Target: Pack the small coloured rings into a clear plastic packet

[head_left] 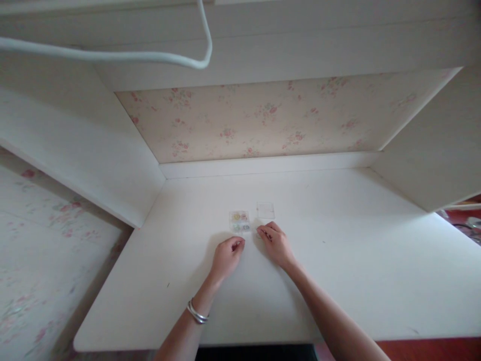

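Observation:
A small clear plastic box [239, 221] with little coloured pieces in its compartments lies on the white desk. Just in front of it, my left hand [227, 252] has its fingertips pinched together; whatever is between them is too small to make out. My right hand [275, 244] is beside the box on its right, also closed in a pinch, with the thing at its fingertips too small to name. Behind my right hand lies a clear square lid or case [265, 210].
The white desktop [356, 271] has raised side panels [432, 135] and a back ledge [270, 164] against floral wallpaper [263, 120]. A white cable or tube [150, 56] crosses at the upper left. A tiny dark mark [168, 285] shows on the desk's left part.

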{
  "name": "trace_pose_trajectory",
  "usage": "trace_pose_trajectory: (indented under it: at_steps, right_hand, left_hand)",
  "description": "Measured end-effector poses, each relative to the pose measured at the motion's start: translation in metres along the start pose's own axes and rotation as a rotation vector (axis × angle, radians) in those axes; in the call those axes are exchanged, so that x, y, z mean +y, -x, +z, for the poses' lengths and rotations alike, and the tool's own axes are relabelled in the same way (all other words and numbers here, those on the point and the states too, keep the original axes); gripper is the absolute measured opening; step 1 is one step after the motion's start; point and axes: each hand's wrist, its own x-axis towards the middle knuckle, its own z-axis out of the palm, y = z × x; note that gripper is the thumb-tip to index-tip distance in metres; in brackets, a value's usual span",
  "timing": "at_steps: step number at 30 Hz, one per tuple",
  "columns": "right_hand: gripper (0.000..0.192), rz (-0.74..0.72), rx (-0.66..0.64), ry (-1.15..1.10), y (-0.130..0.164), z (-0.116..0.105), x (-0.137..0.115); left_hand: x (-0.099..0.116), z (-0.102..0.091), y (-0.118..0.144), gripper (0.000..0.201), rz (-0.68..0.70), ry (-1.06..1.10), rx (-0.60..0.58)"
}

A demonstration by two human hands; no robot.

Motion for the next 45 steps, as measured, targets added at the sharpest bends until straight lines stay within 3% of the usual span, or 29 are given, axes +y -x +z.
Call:
trace_pose_trajectory:
  at_steps: [10, 15, 21, 28, 34, 40, 45]
  right_hand:
    - [0.027, -0.091, -0.036, 0.094, -0.026, 0.023, -0.014]
    - [0.029, 0.048, 0.059, 0.024, -0.016, 0.011, 0.002]
    - [0.033, 0.235, 0.204, -0.071, -0.006, -0.001, 0.019]
    - [0.037, 0.23, 0.205, -0.113, -0.006, 0.0, 0.017]
    - [0.038, 0.212, 0.186, -0.112, -0.006, -0.002, 0.016]
    - [0.036, 0.186, 0.175, -0.121, -0.006, -0.003, 0.016]
    - [0.035, 0.183, 0.168, -0.121, -0.006, -0.002, 0.017]
  left_hand:
    - [-0.001, -0.003, 0.001, 0.026, 0.002, -0.009, -0.03]
    - [0.002, -0.002, 0.003, 0.026, 0.009, -0.087, -0.049]
    - [0.021, 0.006, 0.005, 0.024, 0.053, -0.313, -0.051]
    - [0.038, 0.026, -0.012, 0.024, 0.157, -0.397, -0.101]
    - [0.041, 0.035, -0.022, 0.026, 0.154, -0.475, -0.129]
    - [0.04, 0.037, -0.016, 0.023, 0.155, -0.505, -0.165]
    - [0.04, 0.025, -0.009, 0.021, 0.155, -0.48, -0.093]
